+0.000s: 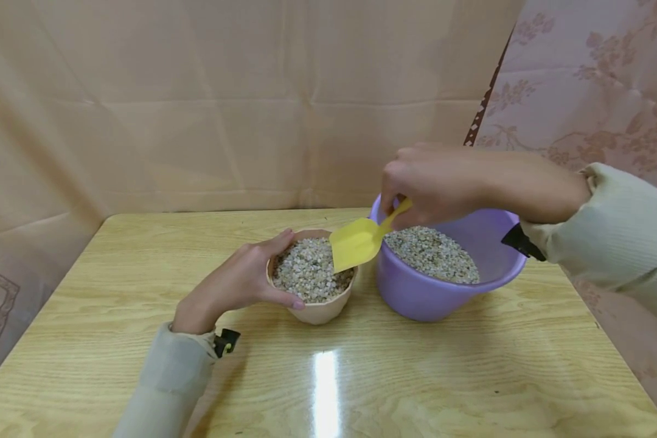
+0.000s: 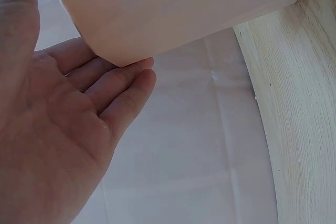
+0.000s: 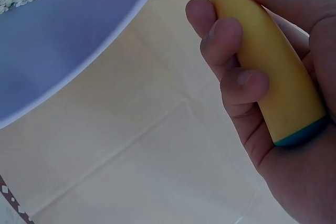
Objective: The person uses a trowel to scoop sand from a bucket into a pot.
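Note:
A beige pot [image 1: 322, 313] filled with small pale gravel [image 1: 306, 267] stands on the table. My left hand [image 1: 246, 274] holds it round its left side, thumb at the near rim and fingers at the far side; in the left wrist view the fingers [image 2: 121, 85] bend against the pot's wall [image 2: 157, 14]. With my right hand [image 1: 432, 185] I grip a yellow hand shovel by its handle [image 3: 262, 56], which has a blue-green end. The shovel's blade [image 1: 356, 243] tilts down over the pot's right rim, and no gravel shows on it.
Close to the right of the pot is a purple basin [image 1: 416, 301], partly filled with the same gravel, under my right hand. The wood-grain table [image 1: 142, 261] carries both. A beige cloth [image 1: 197, 109] hangs behind it, and a flowered cloth [image 1: 597, 91] hangs at the right.

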{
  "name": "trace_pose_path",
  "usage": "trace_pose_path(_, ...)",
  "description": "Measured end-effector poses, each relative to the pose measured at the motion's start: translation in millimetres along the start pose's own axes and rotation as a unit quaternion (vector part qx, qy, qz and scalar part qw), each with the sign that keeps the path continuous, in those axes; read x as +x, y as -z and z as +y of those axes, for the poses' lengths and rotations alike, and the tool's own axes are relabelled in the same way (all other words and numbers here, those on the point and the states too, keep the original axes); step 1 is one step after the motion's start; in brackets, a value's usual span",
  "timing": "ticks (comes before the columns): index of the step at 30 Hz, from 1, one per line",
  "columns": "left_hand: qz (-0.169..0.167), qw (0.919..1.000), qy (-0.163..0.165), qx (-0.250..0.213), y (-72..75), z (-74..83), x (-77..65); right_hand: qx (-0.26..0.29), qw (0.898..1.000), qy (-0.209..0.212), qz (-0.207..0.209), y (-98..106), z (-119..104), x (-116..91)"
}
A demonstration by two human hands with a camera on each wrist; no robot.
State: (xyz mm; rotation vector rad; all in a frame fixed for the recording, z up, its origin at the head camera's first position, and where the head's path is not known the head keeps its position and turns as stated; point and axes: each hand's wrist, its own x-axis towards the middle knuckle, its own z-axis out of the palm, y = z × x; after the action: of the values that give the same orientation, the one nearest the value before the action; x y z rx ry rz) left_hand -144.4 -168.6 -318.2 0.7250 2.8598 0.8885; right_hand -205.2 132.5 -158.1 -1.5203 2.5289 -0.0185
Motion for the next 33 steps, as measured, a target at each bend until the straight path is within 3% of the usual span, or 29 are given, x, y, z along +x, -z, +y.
trace_pose_path(9,-0.004,1.0,0.004,-0.003,-0.2,-2.2,0.2,0.006,0.998,0.011,0.055,-1,11,-15)
trace_pose_path(16,-0.003,0.9999,0.0,0.011,3.0,-0.7,0.2,0.034,0.99,0.013,0.137,-5,31,-44)
trace_pose_path(21,-0.005,0.9999,-0.004,0.011,6.1,0.4,0.3,0.032,0.985,0.016,0.168,-10,50,-66)
trace_pose_path(27,0.01,0.9999,-0.004,0.01,5.9,1.9,3.2,0.032,0.984,-0.015,0.177,-19,63,-83)
trace_pose_path(33,0.012,0.9996,0.012,0.021,5.9,11.2,8.7,0.042,0.985,-0.066,0.156,-29,68,-94)
